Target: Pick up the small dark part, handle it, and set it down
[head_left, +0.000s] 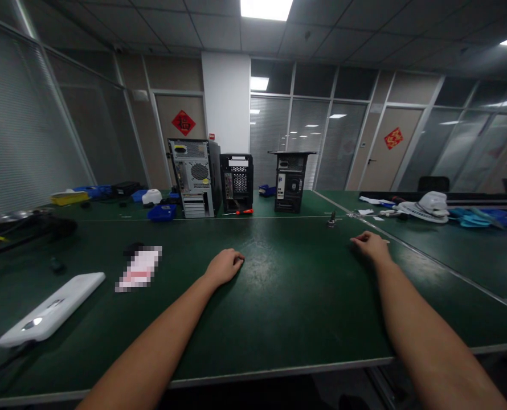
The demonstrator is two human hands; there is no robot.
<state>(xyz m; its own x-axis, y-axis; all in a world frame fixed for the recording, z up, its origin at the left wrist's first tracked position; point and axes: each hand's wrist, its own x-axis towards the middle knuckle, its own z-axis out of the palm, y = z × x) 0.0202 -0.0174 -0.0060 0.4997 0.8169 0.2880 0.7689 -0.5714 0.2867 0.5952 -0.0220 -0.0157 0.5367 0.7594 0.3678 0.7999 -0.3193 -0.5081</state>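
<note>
Left hand rested on table, fingers loosely curled; right hand held near screw, fingers narrowed, grip contents unclear. Red screwdriver laid before middle PC case.

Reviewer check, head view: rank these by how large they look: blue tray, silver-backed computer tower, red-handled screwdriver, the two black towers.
1. Silver-backed computer tower
2. Middle black tower and right black tower: too alike to rank
3. Blue tray
4. Red-handled screwdriver
</note>
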